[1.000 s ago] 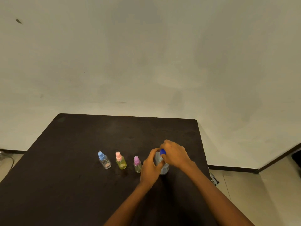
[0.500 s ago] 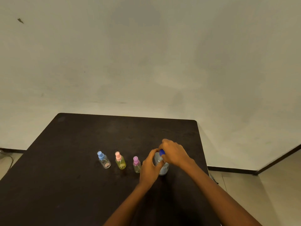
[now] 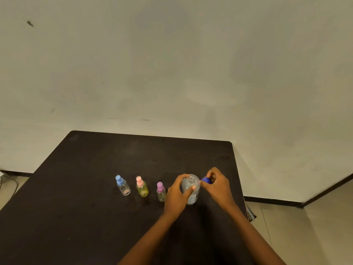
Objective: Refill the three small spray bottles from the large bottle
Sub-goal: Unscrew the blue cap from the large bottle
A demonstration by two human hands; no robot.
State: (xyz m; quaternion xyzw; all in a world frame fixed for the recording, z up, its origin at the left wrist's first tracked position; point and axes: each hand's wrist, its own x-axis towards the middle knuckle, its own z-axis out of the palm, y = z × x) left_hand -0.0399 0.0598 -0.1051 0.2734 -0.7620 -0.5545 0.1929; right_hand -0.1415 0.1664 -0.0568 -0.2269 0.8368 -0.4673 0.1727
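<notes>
Left grip clamped round large bottle | right grip pinching blue cap | risk: a jolt spills the uncapped bottle.

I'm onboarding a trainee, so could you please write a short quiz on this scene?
1. True or false: the blue cap sits on the large bottle's neck.
2. Which hand grips the large bottle's body? A) left B) right C) neither
3. Fill in: the small spray bottle nearest the large bottle has a ____ top.
Key: 1 false, the right hand holds it off the neck; 2 A, left hand; 3 purple.
</notes>
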